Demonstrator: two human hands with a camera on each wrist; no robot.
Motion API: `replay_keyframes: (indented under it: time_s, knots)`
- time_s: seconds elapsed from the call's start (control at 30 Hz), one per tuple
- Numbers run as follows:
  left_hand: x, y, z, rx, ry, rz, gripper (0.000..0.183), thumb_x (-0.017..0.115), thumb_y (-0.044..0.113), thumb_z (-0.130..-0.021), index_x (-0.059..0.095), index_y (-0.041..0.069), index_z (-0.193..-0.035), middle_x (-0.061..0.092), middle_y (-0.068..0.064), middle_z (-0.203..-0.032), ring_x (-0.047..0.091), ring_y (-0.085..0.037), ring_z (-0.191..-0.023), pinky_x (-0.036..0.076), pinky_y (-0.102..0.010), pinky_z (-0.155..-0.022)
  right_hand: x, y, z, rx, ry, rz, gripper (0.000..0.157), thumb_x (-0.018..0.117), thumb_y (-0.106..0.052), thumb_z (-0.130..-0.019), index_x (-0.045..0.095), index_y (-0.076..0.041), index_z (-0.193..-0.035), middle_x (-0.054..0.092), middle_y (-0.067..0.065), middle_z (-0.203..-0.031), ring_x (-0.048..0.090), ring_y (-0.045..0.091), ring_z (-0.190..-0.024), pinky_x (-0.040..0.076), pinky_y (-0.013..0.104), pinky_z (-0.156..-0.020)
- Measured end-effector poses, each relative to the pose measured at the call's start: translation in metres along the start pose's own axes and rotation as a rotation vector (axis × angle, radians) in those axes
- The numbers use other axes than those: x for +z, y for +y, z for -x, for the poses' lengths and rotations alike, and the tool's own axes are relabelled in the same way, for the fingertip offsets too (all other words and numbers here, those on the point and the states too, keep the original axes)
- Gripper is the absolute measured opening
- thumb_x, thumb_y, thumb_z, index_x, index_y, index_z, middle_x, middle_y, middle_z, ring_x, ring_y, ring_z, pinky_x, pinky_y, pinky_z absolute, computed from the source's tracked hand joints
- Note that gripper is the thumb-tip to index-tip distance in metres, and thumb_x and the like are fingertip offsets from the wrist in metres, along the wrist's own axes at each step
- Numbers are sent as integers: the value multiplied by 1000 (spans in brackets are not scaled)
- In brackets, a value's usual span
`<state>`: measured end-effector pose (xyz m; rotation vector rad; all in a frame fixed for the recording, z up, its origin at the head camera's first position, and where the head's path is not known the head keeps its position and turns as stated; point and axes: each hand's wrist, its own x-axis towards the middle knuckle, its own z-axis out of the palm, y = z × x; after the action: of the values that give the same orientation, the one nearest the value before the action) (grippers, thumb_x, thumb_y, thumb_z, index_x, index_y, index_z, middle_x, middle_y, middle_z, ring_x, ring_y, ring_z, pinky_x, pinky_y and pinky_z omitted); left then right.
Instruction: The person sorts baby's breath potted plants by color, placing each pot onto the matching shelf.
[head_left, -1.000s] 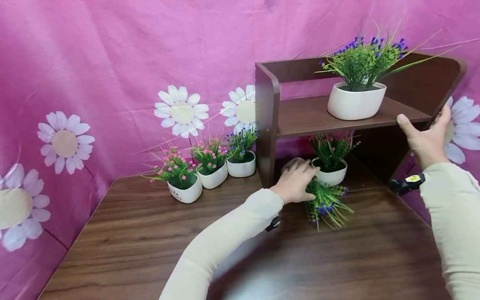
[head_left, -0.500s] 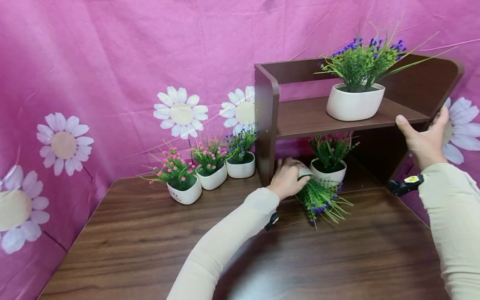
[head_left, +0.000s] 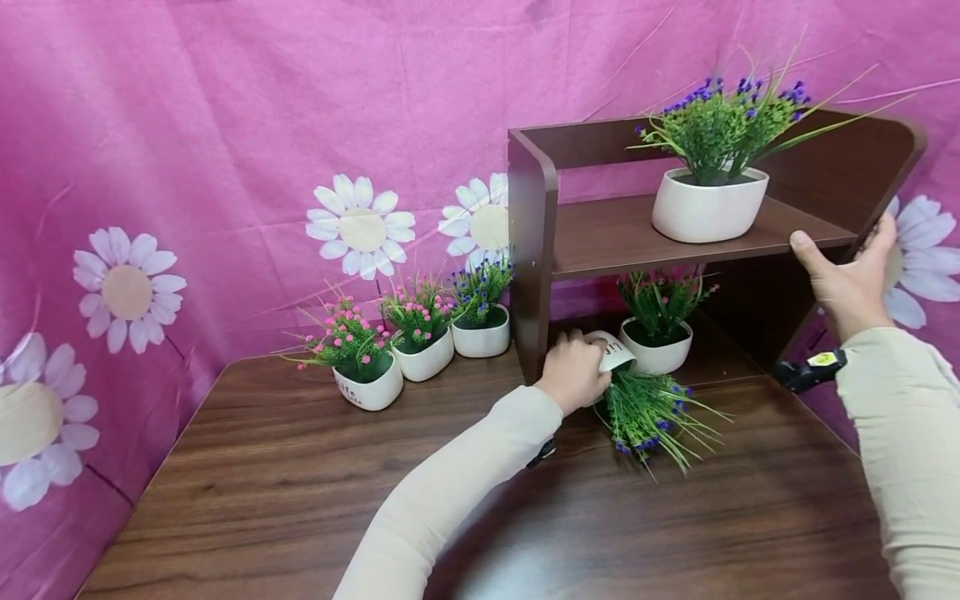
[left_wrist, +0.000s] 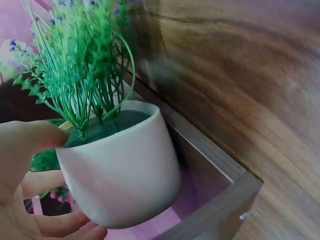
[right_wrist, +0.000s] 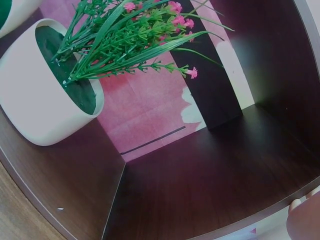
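My left hand [head_left: 573,367] grips a white potted plant [head_left: 617,352] with blue-purple flowers. It lies tipped at the lower left of a brown wooden shelf unit [head_left: 532,250], its foliage hanging forward over the table. In the left wrist view, thumb and fingers hold the side of the pot [left_wrist: 125,170]. My right hand [head_left: 855,279] holds the unit's right side panel, thumb at the middle board's front edge, fingers partly hidden behind the panel. Beside the tipped plant, a pink-flowered potted plant [head_left: 656,342] stands upright in the lower compartment, also seen in the right wrist view.
On the middle board stands a larger white pot [head_left: 711,207] with purple flowers. Left of the unit, two pink-flowered pots [head_left: 369,387] and a blue-flowered pot [head_left: 482,335] stand in a row on the wooden table [head_left: 262,467]. A pink cloth [head_left: 247,100] with daisies hangs behind.
My left hand has shifted slightly left and taken hold of the tipped pot. The pot has turned, its lettering now showing, and its foliage has swung forward. My right hand stays in place.
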<state>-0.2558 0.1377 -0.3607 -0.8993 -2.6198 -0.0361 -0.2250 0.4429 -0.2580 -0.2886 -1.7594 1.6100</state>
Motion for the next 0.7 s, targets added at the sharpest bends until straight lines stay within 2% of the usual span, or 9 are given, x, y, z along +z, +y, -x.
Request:
replay_keyframes:
  time_s: [0.13, 0.3, 0.4, 0.5, 0.57, 0.63, 0.7]
  knots:
    - [-5, 5, 6, 23, -16, -14, 39, 62, 46, -88, 66, 20, -116, 62, -6, -94, 56, -18, -74, 53, -28, -54, -1, 1, 1, 5, -3, -22, 93, 68, -14, -85, 5, -26, -152, 13, -8, -156, 12, -2, -136, 5, 5, -106]
    - [-9, 8, 16, 50, -15, -9, 35, 59, 46, -89, 65, 23, -115, 61, -7, -94, 57, -18, -70, 52, -27, -51, -2, 4, 1, 9, -5, 64, 91, 66, -18, -87, 3, -26, -152, 11, -9, -157, 10, -4, -136, 4, 6, -107]
    - [-11, 10, 21, 24, -32, 10, 47, 57, 48, -90, 58, 21, -128, 60, -9, -102, 61, -18, -70, 52, -26, -51, -2, 5, 0, 9, -5, 95, 90, 65, -19, -87, 3, -27, -151, 11, -9, -157, 10, -4, -136, 4, 6, -107]
    - [-13, 13, 26, -14, -86, 62, 67, 55, 53, -90, 40, 19, -145, 56, -13, -115, 63, -20, -74, 51, -25, -52, -3, 5, -2, 7, -6, 103, 90, 64, -19, -88, 2, -26, -152, 8, -7, -158, 9, -4, -137, 3, 6, -107]
    - [-14, 15, 31, -28, -139, 117, 77, 53, 56, -90, 27, 18, -152, 53, -15, -121, 63, -19, -73, 49, -24, -52, -3, 5, -3, 2, -8, 126, 90, 64, -20, -88, 0, -25, -152, 6, -7, -159, 7, -4, -137, 2, 6, -108]
    - [-14, 18, 37, -33, -194, 172, 81, 50, 58, -90, 19, 19, -154, 52, -16, -124, 63, -20, -73, 46, -24, -50, -4, 5, -4, -3, -11, 151, 90, 63, -22, -89, -1, -25, -152, 5, -6, -159, 6, -5, -137, 2, 7, -108]
    - [-14, 20, 43, -29, -234, 204, 81, 48, 58, -91, 17, 19, -154, 54, -16, -122, 64, -20, -73, 46, -25, -50, -3, 5, -5, -3, -15, 165, 89, 62, -22, -89, -1, -25, -152, 5, -6, -159, 6, -5, -137, 2, 7, -108]
